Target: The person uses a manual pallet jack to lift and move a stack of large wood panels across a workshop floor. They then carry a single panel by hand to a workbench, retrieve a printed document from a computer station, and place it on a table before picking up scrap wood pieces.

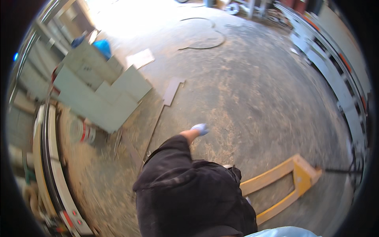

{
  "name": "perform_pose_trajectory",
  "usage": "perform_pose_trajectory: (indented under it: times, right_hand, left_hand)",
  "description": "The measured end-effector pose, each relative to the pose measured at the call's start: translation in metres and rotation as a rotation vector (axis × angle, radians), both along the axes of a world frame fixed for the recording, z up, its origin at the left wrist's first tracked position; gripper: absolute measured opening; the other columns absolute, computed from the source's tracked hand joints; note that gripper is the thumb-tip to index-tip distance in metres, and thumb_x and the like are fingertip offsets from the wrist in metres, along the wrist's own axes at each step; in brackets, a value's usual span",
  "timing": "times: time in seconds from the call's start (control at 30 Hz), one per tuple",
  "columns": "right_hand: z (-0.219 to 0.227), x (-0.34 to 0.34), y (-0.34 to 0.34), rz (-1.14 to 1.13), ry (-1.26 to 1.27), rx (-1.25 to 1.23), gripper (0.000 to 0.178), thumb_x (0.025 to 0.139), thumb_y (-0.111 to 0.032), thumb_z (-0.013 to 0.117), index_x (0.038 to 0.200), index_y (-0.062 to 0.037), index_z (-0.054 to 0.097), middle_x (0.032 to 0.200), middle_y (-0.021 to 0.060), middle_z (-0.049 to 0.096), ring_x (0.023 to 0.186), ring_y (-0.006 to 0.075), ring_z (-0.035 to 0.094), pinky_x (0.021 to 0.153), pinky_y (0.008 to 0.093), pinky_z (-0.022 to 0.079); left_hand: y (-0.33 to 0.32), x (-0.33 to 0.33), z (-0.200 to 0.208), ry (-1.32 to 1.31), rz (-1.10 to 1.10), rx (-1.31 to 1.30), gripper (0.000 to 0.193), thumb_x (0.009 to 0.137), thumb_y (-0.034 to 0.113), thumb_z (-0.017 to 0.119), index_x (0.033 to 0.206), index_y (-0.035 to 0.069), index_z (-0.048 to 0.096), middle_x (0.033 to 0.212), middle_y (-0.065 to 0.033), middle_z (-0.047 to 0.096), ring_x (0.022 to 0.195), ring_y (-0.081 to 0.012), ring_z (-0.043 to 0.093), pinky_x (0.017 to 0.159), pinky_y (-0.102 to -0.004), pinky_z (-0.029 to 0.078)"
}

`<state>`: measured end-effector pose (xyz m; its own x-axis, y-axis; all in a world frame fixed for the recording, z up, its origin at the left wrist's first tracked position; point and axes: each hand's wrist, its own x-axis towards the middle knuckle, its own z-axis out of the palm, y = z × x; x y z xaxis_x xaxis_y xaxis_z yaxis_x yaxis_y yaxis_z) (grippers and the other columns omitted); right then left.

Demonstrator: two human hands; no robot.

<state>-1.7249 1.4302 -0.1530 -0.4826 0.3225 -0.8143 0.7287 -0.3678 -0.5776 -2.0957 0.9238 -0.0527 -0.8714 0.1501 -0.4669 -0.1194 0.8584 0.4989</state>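
My left hand (200, 128), in a pale bluish-white glove, reaches out from a dark sleeve (167, 158) over the dusty floor. It is small and smeared, so I cannot make out its fingers, and nothing shows in it. Bare wrist is visible between glove and sleeve. The hand touches nothing that I can see. My right hand does not show; the dark clothing (197, 197) fills the lower middle. To the right of my body lies a yellow pallet jack (302, 173) with two long forks.
Grey-green panels (94, 106) stand stacked at left, beside a white bucket (85, 132). A narrow brown board (172, 91) lies on the floor (256, 98), with a curved black hose (209, 47) beyond. Long machines line the left (51, 158) and right (327, 67) sides.
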Motion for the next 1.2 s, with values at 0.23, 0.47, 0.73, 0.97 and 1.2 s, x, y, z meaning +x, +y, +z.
perform_pose_trajectory:
  times: [0.23,0.47,0.73,0.97,1.2]
  right_hand:
    - [0.042,-0.167,0.175,0.125,-0.216,0.204,0.024,0.087,-0.039,0.053,0.078,-0.017,0.055,0.068,0.0012,0.052,0.054,0.0127,0.048,0.045,0.0303,0.04]
    - [0.099,-0.249,0.355,-0.066,-0.196,0.293,0.033,0.088,-0.048,0.051,0.081,-0.0165,0.058,0.073,0.0016,0.055,0.058,0.0125,0.05,0.047,0.0302,0.041]
    - [0.207,-0.628,0.465,-0.491,0.37,0.394,0.026,0.086,-0.024,0.061,0.11,-0.0122,0.064,0.099,0.0,0.064,0.084,0.0105,0.06,0.066,0.0287,0.048]
    - [0.253,-0.728,0.547,-0.944,0.576,0.827,0.028,0.085,-0.028,0.066,0.106,-0.0102,0.063,0.097,0.0011,0.06,0.083,0.0111,0.057,0.063,0.0275,0.049]
    - [0.302,-0.649,0.69,-1.379,0.375,1.006,0.032,0.085,-0.04,0.062,0.101,-0.0112,0.061,0.09,0.0015,0.058,0.076,0.0121,0.054,0.063,0.0291,0.046]
  left_hand:
    - [0.218,-0.205,0.026,0.094,0.213,0.359,0.041,0.087,0.043,0.052,0.114,0.013,0.06,0.115,-0.0115,0.062,0.107,-0.0302,0.058,0.09,-0.0404,0.045]
    - [0.329,-0.252,0.015,-0.367,-0.069,0.132,0.05,0.085,0.048,0.053,0.116,0.01,0.06,0.114,-0.0155,0.062,0.107,-0.0302,0.058,0.091,-0.0402,0.044]
    - [0.25,-0.34,-0.107,-0.253,-0.52,-0.144,0.029,0.086,0.037,0.054,0.093,0.01,0.06,0.071,-0.01,0.061,0.059,-0.0252,0.056,0.056,-0.0404,0.047]
    - [0.373,-0.697,-0.073,-0.63,0.179,0.112,0.03,0.087,0.037,0.054,0.108,0.014,0.053,0.077,-0.0038,0.058,0.064,-0.0205,0.053,0.054,-0.0407,0.042]
    - [0.743,-0.978,-0.018,-0.041,-0.244,0.301,0.037,0.087,0.029,0.058,0.113,0.003,0.059,0.103,-0.009,0.065,0.076,-0.0137,0.056,0.069,-0.0284,0.048]
